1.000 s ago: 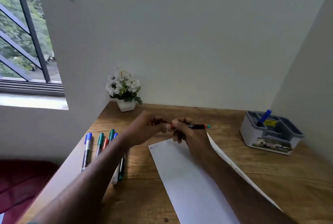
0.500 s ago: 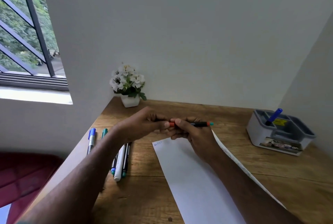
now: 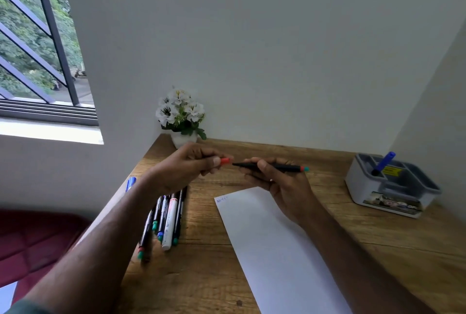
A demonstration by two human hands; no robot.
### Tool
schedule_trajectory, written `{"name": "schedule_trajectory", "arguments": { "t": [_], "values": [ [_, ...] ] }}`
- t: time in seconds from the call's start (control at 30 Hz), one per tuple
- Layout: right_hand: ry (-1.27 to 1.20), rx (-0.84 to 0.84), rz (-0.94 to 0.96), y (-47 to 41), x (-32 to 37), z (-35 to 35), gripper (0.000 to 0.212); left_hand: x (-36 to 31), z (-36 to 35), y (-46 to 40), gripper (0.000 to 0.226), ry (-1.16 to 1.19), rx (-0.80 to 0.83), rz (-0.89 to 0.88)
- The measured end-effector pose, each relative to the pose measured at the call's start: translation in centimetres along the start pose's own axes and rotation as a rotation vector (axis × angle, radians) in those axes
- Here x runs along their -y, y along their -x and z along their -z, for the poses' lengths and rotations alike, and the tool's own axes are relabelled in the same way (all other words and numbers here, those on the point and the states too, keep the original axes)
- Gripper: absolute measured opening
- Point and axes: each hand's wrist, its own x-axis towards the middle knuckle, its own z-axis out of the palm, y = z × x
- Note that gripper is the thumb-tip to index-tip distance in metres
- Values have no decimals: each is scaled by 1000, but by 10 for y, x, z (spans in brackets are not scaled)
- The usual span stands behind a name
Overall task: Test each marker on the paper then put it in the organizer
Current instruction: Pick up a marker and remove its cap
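The paper (image 3: 272, 245) lies just below the right hand (image 3: 282, 185), whose fingers curl round a black marker (image 3: 274, 166). Left of its tip, the left hand (image 3: 186, 167) pinches the red cap (image 3: 225, 161), apart from it. Far right stands the organizer (image 3: 388, 187)

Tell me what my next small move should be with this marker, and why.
Probably lower the marker in your right hand tip-down to the paper and make a short stroke. Its red cap is already off, pinched in your left hand, and the paper lies just below with only faint marks at its top corner.
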Motion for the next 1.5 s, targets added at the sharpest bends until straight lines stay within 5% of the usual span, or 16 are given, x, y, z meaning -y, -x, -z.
{"name": "schedule_trajectory", "arguments": {
  "t": [0.07, 0.27, 0.4, 0.73, 0.97, 1.5],
  "values": [
    [70, -51, -10, -1, -2, -2, 39, -4, -3, -2, 19, -148, -26, -7],
    [123, -164, -5, -1, -11, 9, 23, 1, -10, -6, 34, -417, -125, 102],
    [307, -117, -84, 7, -23, 5, 29, -1, -16, -6, 33, -734, -17, 226],
    [965, -43, -31, 13, -18, -13, 10, -7, -21, -7, 37, -787, 130, 388],
    [849, -87, -64, 6, -32, -24, 28, 2, -15, -6, 40, -805, 127, 387],
    [859, -42, -74, 4, -30, -16, 21, 14, -10, -11, 40, -753, 144, 373]
  ]
}}
